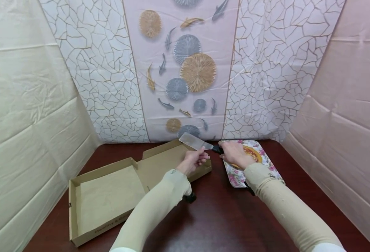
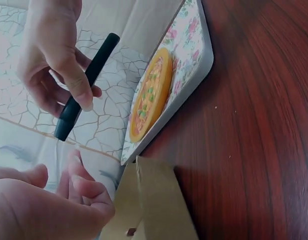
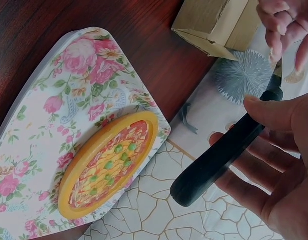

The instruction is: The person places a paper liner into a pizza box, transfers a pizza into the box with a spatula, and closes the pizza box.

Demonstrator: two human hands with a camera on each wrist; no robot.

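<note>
My right hand (image 1: 236,154) grips the black handle of a spatula (image 1: 195,141), raised above the table with its flat blade pointing left. My left hand (image 1: 193,161) is close at the blade, its thumb overlapping the lower edge in the head view. Its fingers are loosely bent, with a gap between thumb and fingertips. Behind the right hand, a pizza (image 3: 109,165) with a yellow crust and green bits lies on a floral tray (image 3: 29,155). An open cardboard pizza box (image 1: 164,159) extends beneath and left of the left hand.
The box's left half (image 1: 112,196) holds a flat, paper-like sheet and has low upright walls. Dark red wooden table (image 1: 210,224) shows in front of the box and tray. Patterned cloth (image 1: 260,70) hangs behind, with plain cloth walls (image 1: 24,140) at the sides.
</note>
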